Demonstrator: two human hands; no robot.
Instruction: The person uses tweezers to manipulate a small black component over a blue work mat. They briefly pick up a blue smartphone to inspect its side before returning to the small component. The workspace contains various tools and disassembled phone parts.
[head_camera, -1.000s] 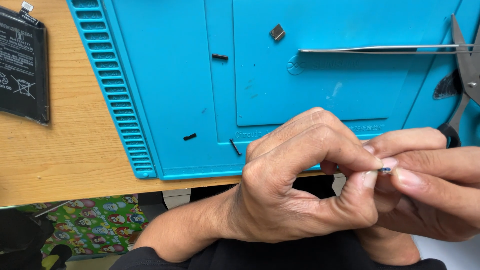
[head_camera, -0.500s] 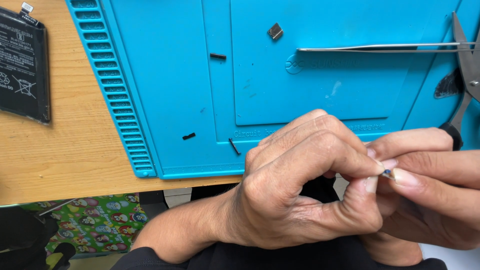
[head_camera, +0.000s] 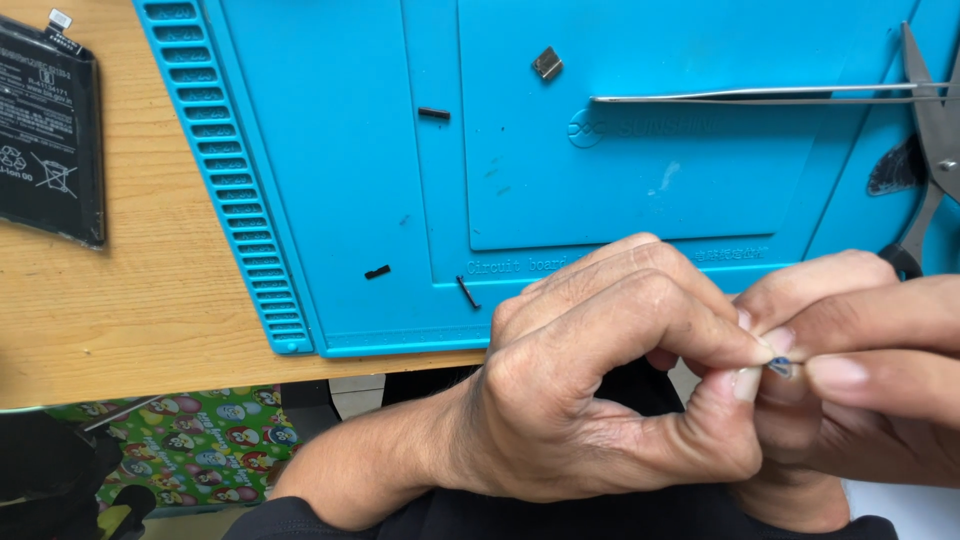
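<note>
Fingertips of both hands, left and right, pinch a tiny part, mostly hidden and unidentifiable.

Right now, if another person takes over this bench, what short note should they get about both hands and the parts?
Left hand: pinching a tiny dark part between thumb and forefinger, in front of the table edge.
Right hand: its fingertips pinch the same part from the other side.
On the blue mat: tweezers, a small grey metal piece, three short black bits, plier handles at right.
Black flat battery lies on the wooden table.
Done or left: cannot tell; the part is mostly hidden.
</note>
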